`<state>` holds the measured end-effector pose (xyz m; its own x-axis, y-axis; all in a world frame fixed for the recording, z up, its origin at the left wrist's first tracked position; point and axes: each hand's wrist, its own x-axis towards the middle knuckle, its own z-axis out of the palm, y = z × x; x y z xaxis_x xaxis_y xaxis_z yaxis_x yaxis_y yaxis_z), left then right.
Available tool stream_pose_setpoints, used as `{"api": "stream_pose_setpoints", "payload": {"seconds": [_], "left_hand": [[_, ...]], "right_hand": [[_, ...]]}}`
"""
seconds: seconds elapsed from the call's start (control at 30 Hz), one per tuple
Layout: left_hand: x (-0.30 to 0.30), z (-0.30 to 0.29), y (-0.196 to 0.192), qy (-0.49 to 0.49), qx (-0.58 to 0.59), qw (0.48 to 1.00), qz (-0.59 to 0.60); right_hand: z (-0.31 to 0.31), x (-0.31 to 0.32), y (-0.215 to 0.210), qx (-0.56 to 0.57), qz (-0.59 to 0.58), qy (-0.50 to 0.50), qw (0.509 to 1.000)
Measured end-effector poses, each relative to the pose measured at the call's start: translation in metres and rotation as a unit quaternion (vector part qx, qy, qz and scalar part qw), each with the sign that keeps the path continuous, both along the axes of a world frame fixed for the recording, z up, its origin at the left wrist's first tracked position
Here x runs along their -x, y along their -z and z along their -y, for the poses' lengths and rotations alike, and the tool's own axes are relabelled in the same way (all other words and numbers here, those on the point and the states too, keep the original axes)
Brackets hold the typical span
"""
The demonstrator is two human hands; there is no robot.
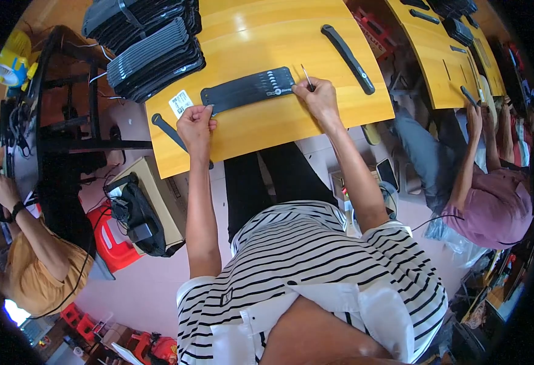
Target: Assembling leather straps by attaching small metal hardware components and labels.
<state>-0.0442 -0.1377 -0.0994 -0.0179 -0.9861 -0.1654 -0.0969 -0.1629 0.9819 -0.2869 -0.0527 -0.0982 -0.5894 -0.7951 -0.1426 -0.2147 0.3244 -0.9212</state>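
A fanned row of overlapping black straps (245,90) lies across the yellow table in front of me, white print near its right end. At its lower left corner, the fingers of my left hand (196,130) are pinched on the straps. My right hand (319,99) is closed round a thin pointed metal tool (306,75), whose tip sticks up past the fingers. Its thumb and fingertip meet the right end of the row. A single black strap (168,131) lies left of my left hand, partly hidden by the forearm. Another strap (347,59) lies to the right.
Thick stacks of black straps (154,59) stand at the table's far left. A white printed label (180,103) lies by my left hand. The yellow table's (267,131) near edge runs below my hands. Co-workers sit left and right; a carton (160,204) with a black bag is on the floor.
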Motion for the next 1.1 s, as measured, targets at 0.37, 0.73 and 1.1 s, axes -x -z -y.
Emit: {"api": "stream_pose_setpoints", "payload": {"seconds": [0.37, 0.73, 1.1], "left_hand": [[-0.001, 0.004, 0.002, -0.003, -0.004, 1.000, 0.020], [0.001, 0.003, 0.003, -0.002, -0.004, 1.000, 0.022], [0.000, 0.002, 0.002, -0.003, 0.003, 0.999, 0.052]], "right_hand": [[0.005, -0.002, 0.003, -0.041, -0.096, 0.008, 0.995], [0.006, 0.000, 0.010, -0.063, -0.064, 0.020, 0.996], [0.006, -0.001, 0.011, -0.066, -0.083, 0.012, 0.994]]}}
